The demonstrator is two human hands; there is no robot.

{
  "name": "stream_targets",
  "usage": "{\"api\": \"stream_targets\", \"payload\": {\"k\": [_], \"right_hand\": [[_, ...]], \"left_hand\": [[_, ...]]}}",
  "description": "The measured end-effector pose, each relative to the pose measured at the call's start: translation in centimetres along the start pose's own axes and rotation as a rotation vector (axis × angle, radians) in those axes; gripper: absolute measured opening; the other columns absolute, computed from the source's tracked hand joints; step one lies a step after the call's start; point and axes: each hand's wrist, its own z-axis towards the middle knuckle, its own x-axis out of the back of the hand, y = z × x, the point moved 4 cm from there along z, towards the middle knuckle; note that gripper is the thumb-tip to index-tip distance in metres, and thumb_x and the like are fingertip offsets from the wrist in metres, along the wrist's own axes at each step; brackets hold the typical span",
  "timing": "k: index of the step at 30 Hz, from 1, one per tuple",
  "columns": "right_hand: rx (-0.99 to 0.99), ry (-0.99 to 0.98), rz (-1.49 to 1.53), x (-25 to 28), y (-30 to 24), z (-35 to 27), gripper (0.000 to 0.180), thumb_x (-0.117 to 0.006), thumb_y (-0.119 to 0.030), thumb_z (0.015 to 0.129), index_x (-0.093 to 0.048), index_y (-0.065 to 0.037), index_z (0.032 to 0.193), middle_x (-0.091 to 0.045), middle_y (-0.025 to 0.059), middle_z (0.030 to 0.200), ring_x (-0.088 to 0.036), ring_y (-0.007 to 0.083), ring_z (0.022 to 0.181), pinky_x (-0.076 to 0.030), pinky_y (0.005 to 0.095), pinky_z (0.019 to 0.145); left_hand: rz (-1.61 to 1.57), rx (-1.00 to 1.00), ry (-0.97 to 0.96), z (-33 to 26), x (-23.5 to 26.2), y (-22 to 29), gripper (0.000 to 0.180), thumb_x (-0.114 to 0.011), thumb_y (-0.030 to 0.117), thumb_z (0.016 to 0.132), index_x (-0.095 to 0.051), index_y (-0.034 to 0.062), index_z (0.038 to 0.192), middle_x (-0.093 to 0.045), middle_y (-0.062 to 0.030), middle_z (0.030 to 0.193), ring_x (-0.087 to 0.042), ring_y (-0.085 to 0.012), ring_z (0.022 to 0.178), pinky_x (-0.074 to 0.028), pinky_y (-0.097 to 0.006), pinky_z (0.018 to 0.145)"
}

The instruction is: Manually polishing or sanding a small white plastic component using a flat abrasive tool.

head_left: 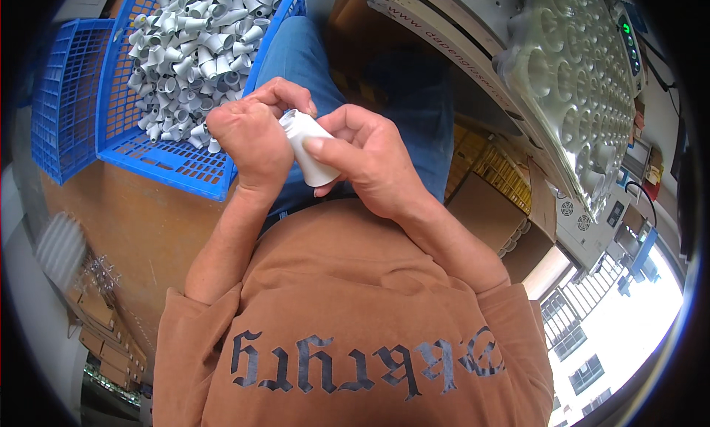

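Observation:
Above my lap, a white tapered plastic housing (314, 164), hollow like a small lamp cup, is tilted with its wide end toward me. My right hand (377, 157) grips its side, thumb on top and fingers wrapped beneath. My left hand (255, 135) is closed at the narrow end, its fingertips bent over the neck. A small silvery bit shows at that end; the left palm hides part of it. Beyond my left hand, a blue plastic crate (166, 172) holds a heap of similar pale housings (200, 53).
Another blue crate (66, 101) stands left of the full one. At right, a clear plastic tray with round pockets (569, 94) sits on a machine's edge. An open cardboard box (510, 205) stands below it. Cartons (107, 338) are stacked at lower left.

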Motion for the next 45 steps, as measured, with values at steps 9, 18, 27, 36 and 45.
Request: {"api": "stream_targets", "payload": {"k": [9,18,27,36,45], "right_hand": [[-0.163,-0.373,0.599,0.2,1.0,1.1,0.036,-0.049,-0.025,0.093,-0.058,0.007,0.108,-0.065,0.0141,0.090,-0.064,0.0141,0.065,-0.056,0.0265,0.052],[-0.092,-0.242,0.475,0.6,1.4,1.0,0.034,-0.056,-0.022,0.094,-0.057,0.006,0.112,-0.065,0.0134,0.093,-0.065,0.0155,0.069,-0.057,0.0281,0.057],[0.030,-0.142,0.215,0.0,0.4,0.4,0.037,-0.068,-0.015,0.086,-0.055,0.007,0.113,-0.064,0.0121,0.095,-0.065,0.0141,0.077,-0.057,0.0270,0.059],[0.042,-0.056,0.096,-0.3,0.1,-0.2,0.036,-0.069,-0.014,0.086,-0.056,0.009,0.110,-0.065,0.0131,0.095,-0.065,0.0136,0.076,-0.056,0.0245,0.056],[0.095,-0.018,0.020,-0.3,0.2,-0.2,0.034,-0.070,-0.015,0.085,-0.058,0.010,0.106,-0.066,0.0131,0.091,-0.065,0.0128,0.074,-0.056,0.0242,0.054]], "left_hand": [[-0.316,0.254,-0.185,0.4,0.7,-1.2,0.032,-0.033,0.005,0.081,-0.046,-0.0091,0.056,-0.059,-0.0244,0.077,-0.056,-0.0215,0.054,-0.047,-0.031,0.044],[-0.329,0.161,-0.115,0.1,-0.3,-0.7,0.029,-0.038,0.005,0.083,-0.044,-0.0064,0.057,-0.058,-0.0258,0.080,-0.056,-0.0232,0.062,-0.050,-0.032,0.050],[-0.402,0.261,-0.060,-0.2,0.1,-0.8,0.026,-0.041,0.000,0.078,-0.044,-0.0065,0.054,-0.058,-0.0196,0.069,-0.052,-0.0167,0.055,-0.044,-0.027,0.046],[-0.318,0.266,-0.037,-0.3,-0.2,-1.4,0.022,-0.037,-0.003,0.075,-0.041,-0.0044,0.054,-0.058,-0.0166,0.068,-0.049,-0.0131,0.053,-0.038,-0.025,0.043],[-0.232,0.187,-0.024,-0.8,0.0,-1.3,0.022,-0.039,-0.003,0.075,-0.041,-0.0025,0.053,-0.058,-0.0148,0.067,-0.048,-0.0100,0.053,-0.034,-0.023,0.042]]}}
